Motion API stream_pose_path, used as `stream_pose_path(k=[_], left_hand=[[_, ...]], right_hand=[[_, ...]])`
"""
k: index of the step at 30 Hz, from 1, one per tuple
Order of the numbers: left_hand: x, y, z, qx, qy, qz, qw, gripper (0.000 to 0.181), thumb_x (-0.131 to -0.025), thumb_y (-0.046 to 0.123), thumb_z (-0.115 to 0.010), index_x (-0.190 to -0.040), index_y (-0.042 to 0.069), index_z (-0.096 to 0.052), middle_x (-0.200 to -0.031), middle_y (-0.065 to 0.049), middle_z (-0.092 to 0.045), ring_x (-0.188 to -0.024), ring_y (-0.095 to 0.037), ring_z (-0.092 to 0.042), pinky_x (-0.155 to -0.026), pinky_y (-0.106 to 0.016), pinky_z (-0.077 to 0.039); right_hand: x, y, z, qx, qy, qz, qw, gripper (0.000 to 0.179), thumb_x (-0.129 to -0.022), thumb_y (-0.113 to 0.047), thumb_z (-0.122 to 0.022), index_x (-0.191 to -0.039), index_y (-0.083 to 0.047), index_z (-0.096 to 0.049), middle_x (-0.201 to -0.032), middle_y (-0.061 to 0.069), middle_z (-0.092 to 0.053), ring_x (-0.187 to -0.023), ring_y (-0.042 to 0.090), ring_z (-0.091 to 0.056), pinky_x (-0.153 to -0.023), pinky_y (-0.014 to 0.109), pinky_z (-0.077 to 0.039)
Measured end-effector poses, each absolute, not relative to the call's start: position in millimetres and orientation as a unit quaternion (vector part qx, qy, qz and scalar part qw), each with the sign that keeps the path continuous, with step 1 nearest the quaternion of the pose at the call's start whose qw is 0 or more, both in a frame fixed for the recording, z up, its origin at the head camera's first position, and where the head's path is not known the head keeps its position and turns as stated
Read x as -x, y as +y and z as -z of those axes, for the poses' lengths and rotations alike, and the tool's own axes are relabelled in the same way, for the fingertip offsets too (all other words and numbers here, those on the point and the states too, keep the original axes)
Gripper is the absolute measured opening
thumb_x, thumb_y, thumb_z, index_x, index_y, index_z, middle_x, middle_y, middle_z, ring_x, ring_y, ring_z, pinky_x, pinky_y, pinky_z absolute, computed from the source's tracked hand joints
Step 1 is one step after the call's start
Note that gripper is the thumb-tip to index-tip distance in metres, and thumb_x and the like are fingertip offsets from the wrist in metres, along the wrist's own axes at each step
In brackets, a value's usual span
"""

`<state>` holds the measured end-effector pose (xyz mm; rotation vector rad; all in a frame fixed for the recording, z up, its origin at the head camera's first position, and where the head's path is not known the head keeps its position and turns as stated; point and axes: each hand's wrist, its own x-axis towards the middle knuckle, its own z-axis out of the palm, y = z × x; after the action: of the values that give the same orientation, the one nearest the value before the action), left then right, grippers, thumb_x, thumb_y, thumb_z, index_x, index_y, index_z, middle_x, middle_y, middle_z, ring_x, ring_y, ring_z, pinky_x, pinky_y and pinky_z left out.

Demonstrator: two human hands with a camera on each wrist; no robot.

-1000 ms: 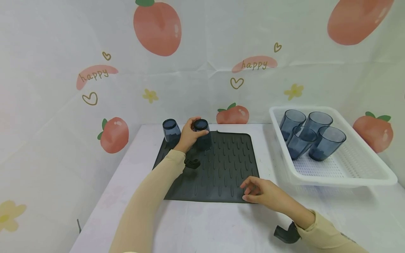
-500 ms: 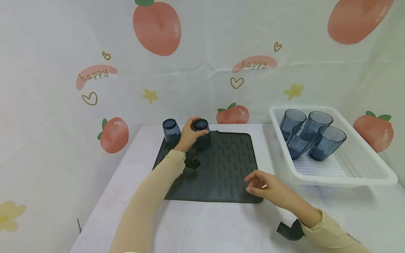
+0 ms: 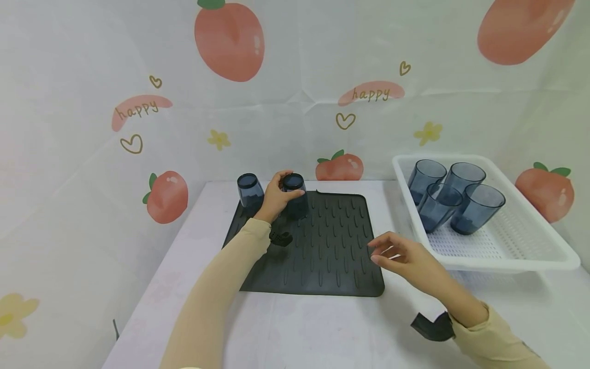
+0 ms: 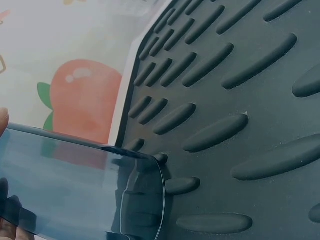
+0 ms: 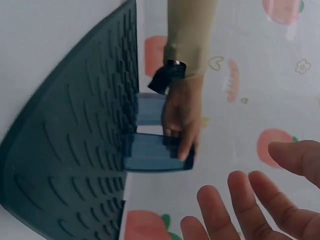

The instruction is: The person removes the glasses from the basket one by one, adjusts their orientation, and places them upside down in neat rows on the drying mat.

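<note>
My left hand (image 3: 275, 199) grips a blue-tinted glass (image 3: 297, 205) near its upturned base, thumb on one side and fingers on the other. The glass stands upside down at the back of the black ribbed mat (image 3: 322, 246); its rim meets the ribs in the left wrist view. A second upside-down glass (image 3: 249, 190) stands just left of that hand, partly hidden by it. My right hand (image 3: 405, 256) hovers by the mat's right edge, fingers loosely bent and apart, holding nothing. In the right wrist view its fingers (image 5: 240, 195) show with a gap to the thumb.
A white plastic basket (image 3: 521, 264) stands on the right of the white-covered table (image 3: 295, 328), with several upright or leaning blue glasses (image 3: 479, 205) in its left part. A patterned cloth (image 3: 286, 123) hangs right behind the table.
My right hand has shifted right and a little away from me, from over the mat's front right corner towards the basket. The left hand and its glass have stayed put.
</note>
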<state>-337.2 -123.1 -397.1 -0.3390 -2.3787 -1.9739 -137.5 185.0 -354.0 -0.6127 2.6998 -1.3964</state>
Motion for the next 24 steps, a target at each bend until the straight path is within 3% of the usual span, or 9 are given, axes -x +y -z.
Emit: stream_pose_path(k=[7, 18, 24], left_hand=[[337, -123, 397, 0.116, -0.764, 0.635, 0.022, 0.068, -0.085, 0.006, -0.074, -0.144, 0.009, -0.041, -0.142, -0.012, -0.045, -0.127, -0.028, -0.048, -0.104, -0.042, -0.045], [336, -122, 396, 0.111, -0.766, 0.633, 0.022, 0.067, -0.085, 0.006, -0.075, -0.143, 0.009, -0.042, -0.142, -0.011, -0.045, -0.129, -0.026, -0.047, -0.105, -0.041, -0.044], [336, -122, 396, 0.11, -0.764, 0.636, 0.022, 0.065, -0.084, 0.006, -0.075, -0.141, 0.012, -0.044, -0.141, -0.011, -0.046, -0.127, -0.026, -0.048, -0.103, -0.041, -0.045]], right_hand=[[140, 195, 340, 0.194, 0.868, 0.453, -0.054, 0.022, -0.092, -0.014, -0.067, -0.114, -0.013, -0.063, -0.1, -0.004, -0.067, -0.09, -0.002, -0.063, -0.075, 0.02, -0.054], [143, 217, 324, 0.202, 0.831, 0.496, -0.15, 0.028, -0.09, 0.001, -0.065, -0.117, -0.002, -0.059, -0.099, -0.015, -0.066, -0.089, 0.002, -0.066, -0.078, 0.011, -0.053], [149, 234, 319, 0.233, 0.742, 0.598, -0.192, 0.032, -0.088, 0.017, -0.057, -0.117, 0.004, -0.059, -0.099, -0.006, -0.069, -0.089, 0.005, -0.067, -0.08, 0.011, -0.052]])
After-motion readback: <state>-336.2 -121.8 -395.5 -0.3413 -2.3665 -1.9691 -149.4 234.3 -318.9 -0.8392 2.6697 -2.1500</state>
